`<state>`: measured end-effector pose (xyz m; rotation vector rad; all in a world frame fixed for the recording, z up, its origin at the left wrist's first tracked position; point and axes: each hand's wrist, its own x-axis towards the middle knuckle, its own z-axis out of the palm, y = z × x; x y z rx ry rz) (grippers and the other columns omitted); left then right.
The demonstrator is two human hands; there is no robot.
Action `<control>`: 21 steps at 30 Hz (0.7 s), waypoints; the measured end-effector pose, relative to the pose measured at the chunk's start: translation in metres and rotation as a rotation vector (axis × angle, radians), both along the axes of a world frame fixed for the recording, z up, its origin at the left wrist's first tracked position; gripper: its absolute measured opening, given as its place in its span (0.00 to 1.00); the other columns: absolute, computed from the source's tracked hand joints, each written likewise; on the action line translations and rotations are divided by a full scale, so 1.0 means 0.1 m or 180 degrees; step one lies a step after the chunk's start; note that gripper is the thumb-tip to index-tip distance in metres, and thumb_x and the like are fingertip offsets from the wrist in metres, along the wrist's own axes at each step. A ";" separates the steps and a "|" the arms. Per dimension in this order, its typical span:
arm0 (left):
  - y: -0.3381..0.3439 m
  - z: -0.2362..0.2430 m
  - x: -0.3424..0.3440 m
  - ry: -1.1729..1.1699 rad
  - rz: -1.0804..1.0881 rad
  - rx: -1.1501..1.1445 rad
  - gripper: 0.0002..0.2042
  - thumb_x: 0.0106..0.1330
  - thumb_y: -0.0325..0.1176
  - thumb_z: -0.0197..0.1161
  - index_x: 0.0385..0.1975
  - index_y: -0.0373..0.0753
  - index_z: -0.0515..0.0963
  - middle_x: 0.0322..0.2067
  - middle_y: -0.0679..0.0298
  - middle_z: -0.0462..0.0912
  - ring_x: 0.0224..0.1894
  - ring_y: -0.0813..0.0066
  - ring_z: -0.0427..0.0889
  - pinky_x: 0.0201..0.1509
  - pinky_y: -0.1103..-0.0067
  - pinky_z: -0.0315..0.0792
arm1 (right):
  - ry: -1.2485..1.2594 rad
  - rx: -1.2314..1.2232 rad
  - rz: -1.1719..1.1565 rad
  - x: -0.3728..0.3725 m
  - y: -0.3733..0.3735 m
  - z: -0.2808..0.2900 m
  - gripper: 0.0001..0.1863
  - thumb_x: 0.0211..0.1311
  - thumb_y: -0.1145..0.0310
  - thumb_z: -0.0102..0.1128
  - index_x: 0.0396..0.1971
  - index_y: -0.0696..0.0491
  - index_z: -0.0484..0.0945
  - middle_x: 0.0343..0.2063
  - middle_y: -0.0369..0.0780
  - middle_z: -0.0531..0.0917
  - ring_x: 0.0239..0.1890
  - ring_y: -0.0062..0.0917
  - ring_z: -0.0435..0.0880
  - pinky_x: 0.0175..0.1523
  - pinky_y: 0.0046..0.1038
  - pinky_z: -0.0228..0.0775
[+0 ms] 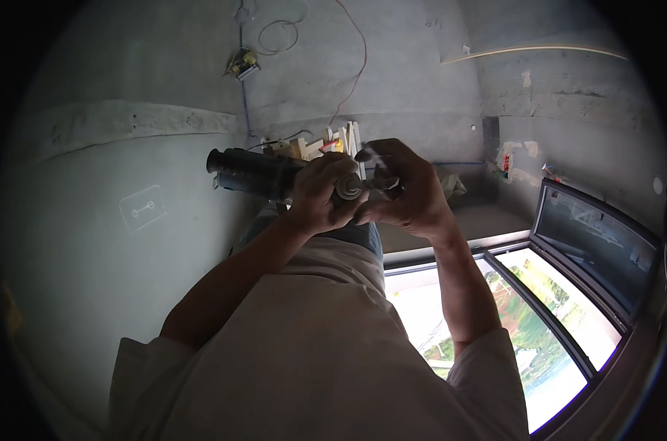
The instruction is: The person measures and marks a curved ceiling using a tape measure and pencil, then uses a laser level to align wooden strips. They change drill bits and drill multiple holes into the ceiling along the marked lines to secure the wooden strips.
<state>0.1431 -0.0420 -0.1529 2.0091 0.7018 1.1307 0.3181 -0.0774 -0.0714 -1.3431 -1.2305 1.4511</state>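
Black, double-barrelled and tubular, a handheld tool (pixel 252 175) is being grasped near its right end by the left hand (pixel 320 189), its long body being pointed toward the grey plastered wall (pixel 76 220). Beside a grey ringed round piece (pixel 348 187), the right hand (pixel 410 187) is being held curled around a small pale piece (pixel 385 183); whether that is being gripped cannot be told.

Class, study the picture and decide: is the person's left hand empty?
No, the left hand has its fingers wrapped around the front part of a dark tool.
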 end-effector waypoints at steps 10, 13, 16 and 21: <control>0.01 -0.08 -0.16 -0.0151 -0.0025 -0.0139 0.18 0.48 0.35 0.69 0.38 0.37 0.74 0.37 0.55 0.79 0.35 0.57 0.81 0.38 0.70 0.75 | -0.1828 0.0339 0.0756 -0.36 0.41 0.26 0.15 0.49 0.54 0.63 0.18 0.50 0.83 0.14 0.38 0.81 0.19 0.33 0.82 0.28 0.31 0.73; 0.05 -0.06 -0.16 -0.0233 0.0074 -0.0009 0.18 0.47 0.33 0.69 0.37 0.38 0.74 0.37 0.55 0.79 0.35 0.57 0.81 0.38 0.70 0.75 | -0.2053 0.0397 0.0722 -0.39 0.44 0.28 0.11 0.48 0.59 0.61 0.19 0.50 0.83 0.16 0.40 0.82 0.19 0.33 0.82 0.27 0.30 0.73; 0.06 -0.02 -0.16 -0.0222 0.0094 -0.0152 0.16 0.47 0.33 0.68 0.35 0.38 0.74 0.33 0.57 0.78 0.33 0.58 0.80 0.35 0.71 0.75 | -0.2208 0.0469 0.0688 -0.41 0.48 0.31 0.08 0.46 0.63 0.61 0.18 0.50 0.82 0.15 0.40 0.80 0.19 0.33 0.81 0.26 0.30 0.72; 0.10 0.04 -0.15 -0.0292 0.0222 -0.0013 0.15 0.48 0.34 0.68 0.34 0.38 0.73 0.31 0.59 0.77 0.31 0.60 0.79 0.32 0.70 0.74 | -0.2313 0.0591 0.0611 -0.40 0.43 0.42 0.07 0.44 0.68 0.62 0.13 0.54 0.76 0.11 0.41 0.75 0.13 0.30 0.76 0.22 0.29 0.67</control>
